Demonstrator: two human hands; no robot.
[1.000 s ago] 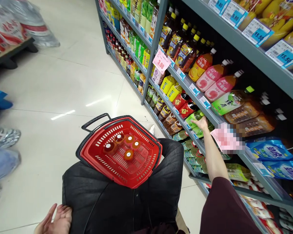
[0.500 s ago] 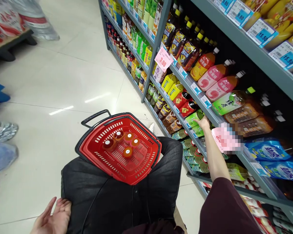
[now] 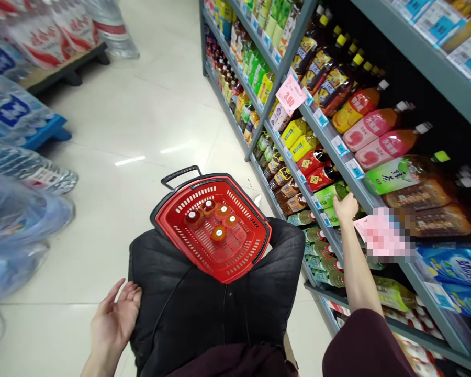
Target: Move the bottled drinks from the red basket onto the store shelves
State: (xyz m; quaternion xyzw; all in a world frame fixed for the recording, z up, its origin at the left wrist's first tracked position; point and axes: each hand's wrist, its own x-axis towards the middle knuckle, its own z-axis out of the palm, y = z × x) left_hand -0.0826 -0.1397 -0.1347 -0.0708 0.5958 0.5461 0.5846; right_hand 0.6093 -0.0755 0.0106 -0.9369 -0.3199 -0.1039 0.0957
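A red shopping basket [image 3: 255,251] rests on my black-trousered knees and holds several bottles with orange caps [image 3: 219,233]. My right hand [image 3: 345,207] reaches into the drinks shelf and touches a green-labelled bottle [image 3: 326,196] lying there; whether its fingers grip the bottle is hidden. My left hand [image 3: 115,319] lies flat against my left thigh with fingers spread, holding nothing.
Grey shelving [image 3: 377,204] full of drink bottles runs along the right, with a pink 3.90 price tag [image 3: 291,95]. Shrink-wrapped packs of water bottles [image 3: 19,204] are stacked at the left. A pale tiled floor [image 3: 141,120] stretches ahead.
The view has swung left, showing more water packs. My left hand has risen against my thigh. My right hand stays on the green-labelled bottle.
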